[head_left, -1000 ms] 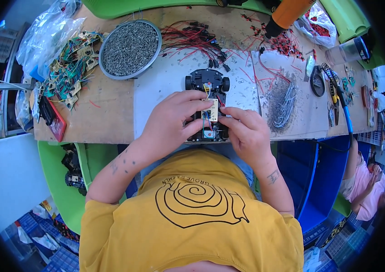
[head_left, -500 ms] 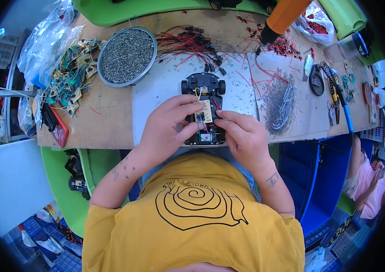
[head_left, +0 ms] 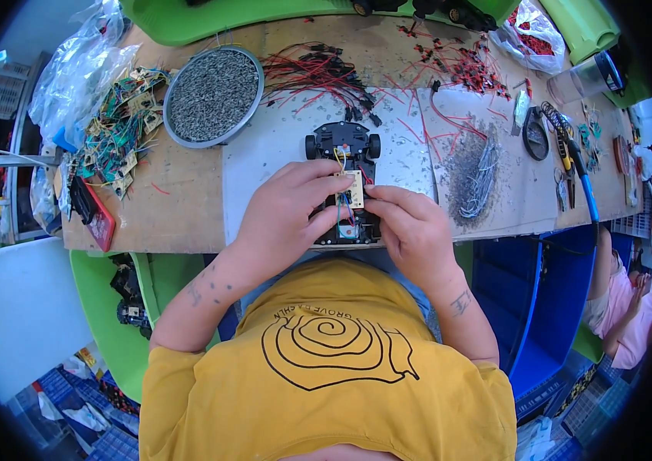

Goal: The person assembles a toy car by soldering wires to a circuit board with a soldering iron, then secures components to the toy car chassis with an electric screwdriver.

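A cream rectangular circuit board (head_left: 356,189) is held by the left hand (head_left: 284,203), seemingly for steadiness, over the black plastic wheeled chassis (head_left: 344,137) at the brown table's (head_left: 165,223) near edge; the right hand's (head_left: 416,223) grip cannot be told.

Brown workbench (head_left: 180,211) carries white sheets (head_left: 264,127), 1 round tray (head_left: 207,144), circuit boards (head_left: 143,101)

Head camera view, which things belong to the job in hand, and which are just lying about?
In the job: black toy car; circuit board over it, gripped by the left hand, with the right hand at its right edge.

Lying about, seemingly: red and black wires; heap of wired boards; bundle of silver wire; clear jar.
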A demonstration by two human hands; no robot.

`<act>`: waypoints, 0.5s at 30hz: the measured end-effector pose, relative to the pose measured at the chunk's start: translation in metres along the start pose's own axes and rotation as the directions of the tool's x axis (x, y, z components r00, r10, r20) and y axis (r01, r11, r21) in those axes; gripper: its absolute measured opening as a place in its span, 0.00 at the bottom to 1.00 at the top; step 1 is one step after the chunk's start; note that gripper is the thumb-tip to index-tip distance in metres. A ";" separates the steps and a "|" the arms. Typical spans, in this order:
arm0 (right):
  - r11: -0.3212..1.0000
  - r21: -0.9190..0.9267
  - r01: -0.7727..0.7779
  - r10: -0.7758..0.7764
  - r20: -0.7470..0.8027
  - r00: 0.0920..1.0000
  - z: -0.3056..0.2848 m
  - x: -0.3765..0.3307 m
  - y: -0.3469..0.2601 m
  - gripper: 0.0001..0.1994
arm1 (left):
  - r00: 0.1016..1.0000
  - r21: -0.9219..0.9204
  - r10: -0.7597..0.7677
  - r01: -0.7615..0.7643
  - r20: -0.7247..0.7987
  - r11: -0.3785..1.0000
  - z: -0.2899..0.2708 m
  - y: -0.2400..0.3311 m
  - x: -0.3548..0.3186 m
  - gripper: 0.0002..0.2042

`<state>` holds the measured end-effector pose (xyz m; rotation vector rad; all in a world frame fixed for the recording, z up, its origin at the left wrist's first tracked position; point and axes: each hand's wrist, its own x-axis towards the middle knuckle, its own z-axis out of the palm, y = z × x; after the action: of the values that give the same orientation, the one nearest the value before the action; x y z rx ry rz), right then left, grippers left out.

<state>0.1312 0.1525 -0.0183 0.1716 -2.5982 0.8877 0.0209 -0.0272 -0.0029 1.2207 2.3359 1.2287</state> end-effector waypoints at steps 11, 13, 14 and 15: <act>0.974 0.024 -0.223 0.220 0.105 0.970 -0.006 0.024 -0.014 0.19 | 0.997 0.043 0.078 -0.076 -0.026 0.996 -0.002 -0.002 -0.003 0.17; 0.976 0.017 -0.215 0.212 0.120 0.970 -0.006 0.027 -0.013 0.18 | 0.999 -0.031 0.034 -0.033 0.021 0.999 -0.013 0.001 -0.004 0.14; 0.974 -0.007 -0.227 0.226 0.130 0.965 -0.008 0.027 -0.012 0.18 | 0.999 -0.027 0.031 -0.030 0.015 0.999 -0.021 -0.006 -0.003 0.14; 0.975 -0.017 -0.223 0.223 0.134 0.966 -0.008 0.027 -0.013 0.18 | 0.993 0.143 0.066 -0.052 -0.095 0.988 -0.034 -0.020 -0.001 0.13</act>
<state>0.1119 0.1477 0.0055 -0.0656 -2.7849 0.9806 -0.0074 -0.0534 0.0028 1.3105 2.5133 1.1862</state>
